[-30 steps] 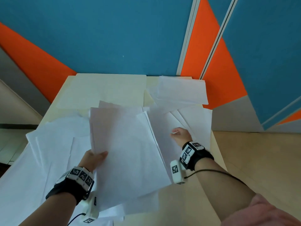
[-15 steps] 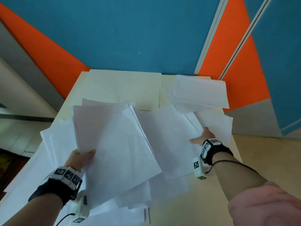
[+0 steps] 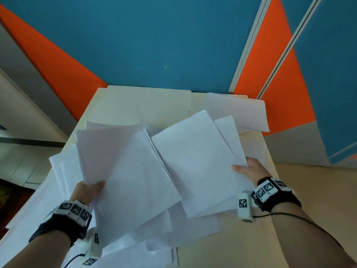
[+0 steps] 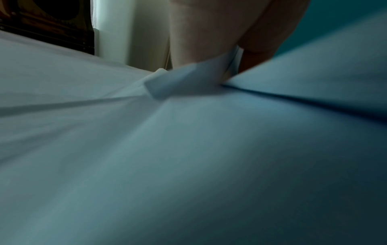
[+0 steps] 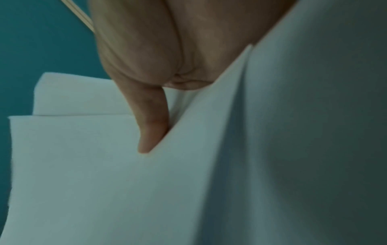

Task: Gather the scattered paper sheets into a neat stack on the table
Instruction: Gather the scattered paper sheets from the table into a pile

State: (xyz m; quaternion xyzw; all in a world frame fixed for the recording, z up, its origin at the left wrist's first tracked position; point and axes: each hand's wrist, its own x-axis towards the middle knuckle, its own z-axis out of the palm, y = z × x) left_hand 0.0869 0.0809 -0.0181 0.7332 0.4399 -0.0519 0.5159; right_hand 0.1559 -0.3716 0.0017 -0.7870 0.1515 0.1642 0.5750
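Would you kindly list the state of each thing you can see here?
Left hand: grips a lifted bundle of white paper sheets.
Right hand: pinches a second raised bundle of white sheets.
Loose white sheets: scattered, flat.
Cream table: partly covered.

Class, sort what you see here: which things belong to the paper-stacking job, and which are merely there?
Belongs to the job:
- left hand, gripping a bundle of sheets
- right hand, holding a second bundle
- loose sheets at the far right corner
- table

Merely there:
- blue and orange wall
- wrist bands
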